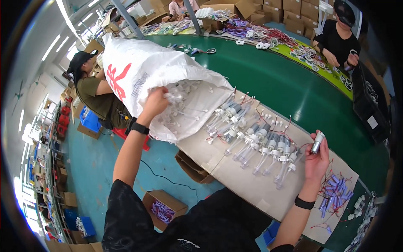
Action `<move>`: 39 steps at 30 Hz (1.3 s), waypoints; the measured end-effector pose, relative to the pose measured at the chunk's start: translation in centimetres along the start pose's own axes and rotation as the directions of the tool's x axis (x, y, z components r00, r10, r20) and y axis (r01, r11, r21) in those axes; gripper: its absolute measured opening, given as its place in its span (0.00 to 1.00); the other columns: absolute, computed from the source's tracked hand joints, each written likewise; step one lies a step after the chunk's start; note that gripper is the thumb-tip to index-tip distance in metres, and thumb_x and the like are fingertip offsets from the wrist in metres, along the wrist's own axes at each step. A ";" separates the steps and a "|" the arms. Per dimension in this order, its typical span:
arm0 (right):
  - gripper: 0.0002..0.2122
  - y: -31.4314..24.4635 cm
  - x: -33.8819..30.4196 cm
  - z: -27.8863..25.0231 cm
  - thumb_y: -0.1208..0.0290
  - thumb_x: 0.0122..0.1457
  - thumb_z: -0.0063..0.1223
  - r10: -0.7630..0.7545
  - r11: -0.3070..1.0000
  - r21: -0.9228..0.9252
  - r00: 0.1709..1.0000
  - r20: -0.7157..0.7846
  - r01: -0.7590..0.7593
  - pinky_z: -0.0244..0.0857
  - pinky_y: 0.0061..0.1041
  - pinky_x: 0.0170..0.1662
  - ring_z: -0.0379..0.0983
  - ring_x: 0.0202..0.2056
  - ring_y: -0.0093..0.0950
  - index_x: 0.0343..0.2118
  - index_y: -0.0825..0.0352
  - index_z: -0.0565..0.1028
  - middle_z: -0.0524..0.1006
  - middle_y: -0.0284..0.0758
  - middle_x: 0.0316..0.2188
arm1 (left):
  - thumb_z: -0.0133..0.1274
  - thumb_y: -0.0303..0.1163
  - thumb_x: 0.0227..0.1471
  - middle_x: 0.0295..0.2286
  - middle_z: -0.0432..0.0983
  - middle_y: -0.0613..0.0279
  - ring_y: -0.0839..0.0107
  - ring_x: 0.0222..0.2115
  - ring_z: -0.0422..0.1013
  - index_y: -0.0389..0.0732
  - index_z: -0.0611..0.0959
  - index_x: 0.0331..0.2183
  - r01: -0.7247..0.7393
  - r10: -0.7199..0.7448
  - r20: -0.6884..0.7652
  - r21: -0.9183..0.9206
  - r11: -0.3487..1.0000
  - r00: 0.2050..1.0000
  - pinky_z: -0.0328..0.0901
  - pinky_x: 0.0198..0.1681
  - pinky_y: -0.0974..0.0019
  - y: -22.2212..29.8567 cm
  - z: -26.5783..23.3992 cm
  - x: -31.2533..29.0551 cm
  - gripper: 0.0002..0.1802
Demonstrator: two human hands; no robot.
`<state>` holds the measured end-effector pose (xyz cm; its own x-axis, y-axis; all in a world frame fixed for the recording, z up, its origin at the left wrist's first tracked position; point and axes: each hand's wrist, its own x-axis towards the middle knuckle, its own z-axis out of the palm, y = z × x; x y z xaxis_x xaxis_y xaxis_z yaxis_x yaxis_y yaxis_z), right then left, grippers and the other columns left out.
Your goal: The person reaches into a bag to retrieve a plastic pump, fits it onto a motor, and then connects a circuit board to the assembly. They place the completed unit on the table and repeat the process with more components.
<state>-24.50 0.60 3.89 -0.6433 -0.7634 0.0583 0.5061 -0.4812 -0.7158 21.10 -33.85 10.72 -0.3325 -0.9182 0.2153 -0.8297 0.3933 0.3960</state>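
Note:
My left hand (156,102) reaches into the open mouth of a big white woven sack (142,67) and grips a clear plastic pump part (173,97) among several more inside. My right hand (317,159) holds a small silver cylindrical motor (317,142) upright above the cardboard sheet (243,180). Between the hands lie rows of assembled clear pump units (252,140) with thin red wires. A black band sits on each wrist.
A pile of blue and purple wired parts (336,191) lies at the sheet's right end. The green table (294,88) carries white rings and cables at its far side. Other people sit at left (94,90) and top right (336,38). Open cartons (163,208) stand on the floor.

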 end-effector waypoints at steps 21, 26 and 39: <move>0.18 -0.2 -0.1 0.0 0.68 0.68 0.42 -0.012 0.999 -0.035 1.000 -0.004 0.012 0.66 0.21 0.32 0.70 0.27 0.25 0.55 0.73 0.67 0.75 0.42 0.42 | 0.61 0.38 0.52 0.22 0.80 0.63 0.67 0.26 0.77 0.38 0.86 0.32 -0.235 0.272 -0.035 0.409 0.882 0.962 0.69 0.27 0.69 7.7 -1.1 0.2 0.12; 0.18 0.2 -0.3 1.0 0.69 0.68 0.41 0.001 0.999 -0.047 0.999 -0.047 -0.003 0.65 0.20 0.30 0.68 0.26 0.23 0.56 0.74 0.66 0.75 0.41 0.41 | 0.60 0.36 0.53 0.30 0.82 0.59 0.62 0.29 0.77 0.40 0.86 0.31 -0.491 0.608 -0.147 0.458 0.741 0.780 0.70 0.32 0.66 8.4 0.4 0.8 0.09; 0.18 -0.5 -0.1 0.6 0.67 0.68 0.42 -0.077 0.990 -0.114 0.997 0.003 0.077 0.65 0.24 0.35 0.69 0.30 0.25 0.58 0.70 0.65 0.75 0.43 0.44 | 0.43 0.42 0.66 0.40 0.74 0.59 0.66 0.34 0.75 0.41 0.69 0.52 0.272 0.217 0.205 -0.896 -0.352 0.954 0.72 0.49 0.47 24.9 7.0 -1.8 0.19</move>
<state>-24.37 0.65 4.71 -0.6787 -0.7252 0.1158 0.3861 -0.4865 -0.7838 -2.11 -22.74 13.92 -0.5891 -0.8007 0.1088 0.6032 -0.3462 0.7186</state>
